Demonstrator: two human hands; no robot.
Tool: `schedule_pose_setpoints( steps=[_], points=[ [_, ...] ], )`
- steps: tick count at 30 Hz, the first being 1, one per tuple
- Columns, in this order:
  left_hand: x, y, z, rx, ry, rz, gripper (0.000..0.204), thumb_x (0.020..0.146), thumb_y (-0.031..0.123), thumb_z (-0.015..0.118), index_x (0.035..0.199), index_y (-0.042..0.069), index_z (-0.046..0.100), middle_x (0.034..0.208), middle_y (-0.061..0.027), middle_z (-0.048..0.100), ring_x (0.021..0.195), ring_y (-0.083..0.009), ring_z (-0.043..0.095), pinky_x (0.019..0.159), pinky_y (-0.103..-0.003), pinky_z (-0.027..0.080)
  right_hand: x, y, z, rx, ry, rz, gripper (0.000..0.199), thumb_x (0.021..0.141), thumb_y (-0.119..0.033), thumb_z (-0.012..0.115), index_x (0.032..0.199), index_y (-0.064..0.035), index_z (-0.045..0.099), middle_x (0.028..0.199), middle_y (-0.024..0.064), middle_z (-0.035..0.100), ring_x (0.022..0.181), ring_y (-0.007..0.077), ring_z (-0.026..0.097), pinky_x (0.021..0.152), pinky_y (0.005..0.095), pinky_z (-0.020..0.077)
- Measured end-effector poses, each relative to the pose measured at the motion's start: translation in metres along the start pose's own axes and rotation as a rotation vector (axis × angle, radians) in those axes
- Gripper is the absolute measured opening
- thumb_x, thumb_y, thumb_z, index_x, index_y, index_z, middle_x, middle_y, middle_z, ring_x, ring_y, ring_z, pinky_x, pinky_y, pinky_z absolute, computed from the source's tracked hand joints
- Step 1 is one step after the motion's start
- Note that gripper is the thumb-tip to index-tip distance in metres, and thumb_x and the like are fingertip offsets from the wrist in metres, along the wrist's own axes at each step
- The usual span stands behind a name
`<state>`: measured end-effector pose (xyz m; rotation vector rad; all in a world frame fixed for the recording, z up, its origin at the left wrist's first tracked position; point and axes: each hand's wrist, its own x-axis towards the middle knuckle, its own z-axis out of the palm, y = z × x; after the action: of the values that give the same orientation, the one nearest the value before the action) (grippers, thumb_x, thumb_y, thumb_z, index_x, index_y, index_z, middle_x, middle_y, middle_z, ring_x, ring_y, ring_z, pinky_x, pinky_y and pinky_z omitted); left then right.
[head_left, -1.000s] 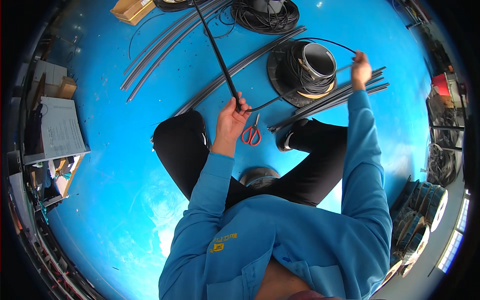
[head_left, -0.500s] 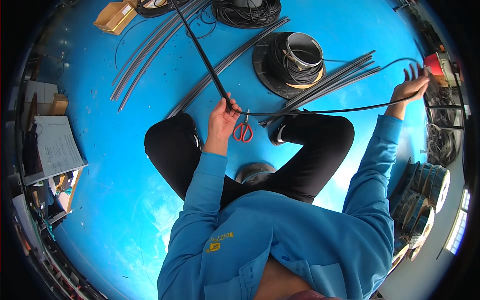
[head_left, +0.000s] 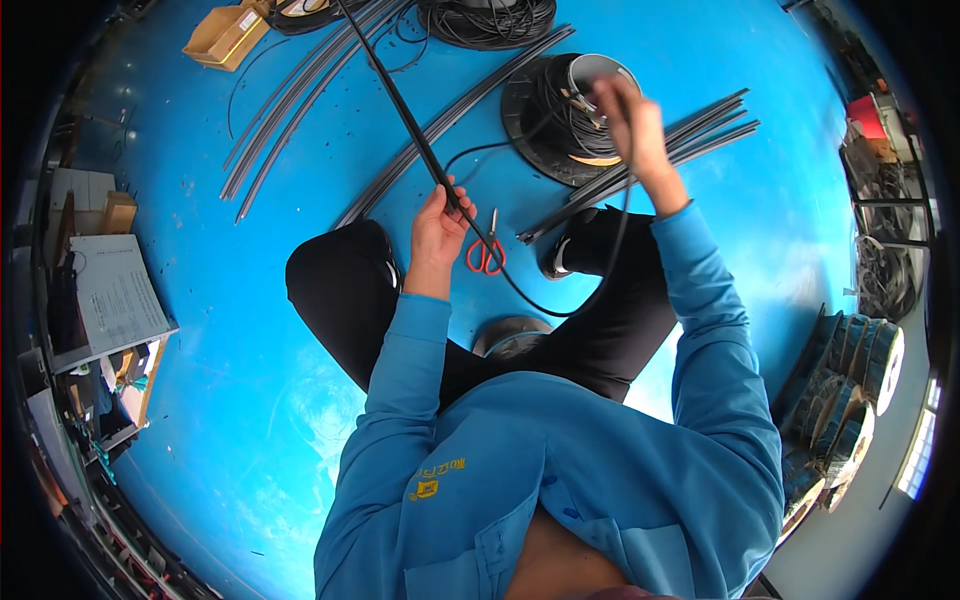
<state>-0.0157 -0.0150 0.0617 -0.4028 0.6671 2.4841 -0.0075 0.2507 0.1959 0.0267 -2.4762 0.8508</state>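
Note:
My left hand (head_left: 440, 230) is closed round a bundle of long, straight black tubes (head_left: 408, 118) that slants up to the far left. From this hand a thin black cable (head_left: 570, 313) hangs in a loop over my lap and climbs to my right hand (head_left: 637, 130). That hand is blurred by motion above the cable reel, its fingers seemingly closed on the cable. Red-handled scissors (head_left: 486, 257) lie on the floor between my knees, just right of my left hand. The black cable reel (head_left: 520, 120) with its grey hub stands beyond them, partly hidden by my right hand.
Grey-black tubes lie in bundles at the far left (head_left: 290, 120), in the middle (head_left: 450, 130) and on the right (head_left: 690, 140). A cable coil (head_left: 490, 25) and an open cardboard box (head_left: 226, 38) stand farther off. Wrapped rolls (head_left: 840, 390) are stacked at right.
My right hand has swung from the far right inward and forward to above the reel. The cable, stretched nearly straight before, now sags in a loop. My left hand has hardly moved.

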Motion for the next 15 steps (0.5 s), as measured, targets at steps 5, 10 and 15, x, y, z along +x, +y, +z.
schedule_pose_setpoints(
  steps=[5,10,15],
  points=[
    [0.002,-0.003,-0.003,0.025,-0.009,-0.008,0.024,0.091,0.017,0.05,0.11,0.002,0.052,0.086,-0.01,0.058,0.074,-0.017,0.057,0.071,-0.03,0.048,-0.07,0.035,0.076,-0.461,-0.418,0.062,0.023,0.08,-0.008,0.049,0.102,-0.0051,0.056,0.079,0.0144,0.063,0.067,0.0327,0.06,0.059,0.0387,0.0484],
    [0.008,-0.013,-0.005,0.027,-0.044,-0.022,0.025,0.09,0.018,0.05,0.11,0.003,0.052,0.087,-0.0104,0.059,0.076,-0.0179,0.058,0.07,-0.03,0.049,-0.134,-0.024,0.129,0.748,-0.386,0.551,0.035,0.091,-0.017,0.047,0.122,-0.0016,0.047,0.09,0.0128,0.06,0.07,0.017,0.053,0.066,0.0294,0.0456],
    [0.01,-0.022,-0.005,0.088,0.019,-0.053,0.026,0.09,0.019,0.051,0.11,0.004,0.052,0.087,-0.0105,0.06,0.076,-0.0182,0.059,0.069,-0.029,0.049,-0.165,-0.059,0.123,0.599,-0.328,0.562,0.037,0.087,-0.009,0.05,0.123,-0.0021,0.046,0.087,0.0108,0.06,0.065,0.0172,0.053,0.061,0.027,0.0451]
  ],
)
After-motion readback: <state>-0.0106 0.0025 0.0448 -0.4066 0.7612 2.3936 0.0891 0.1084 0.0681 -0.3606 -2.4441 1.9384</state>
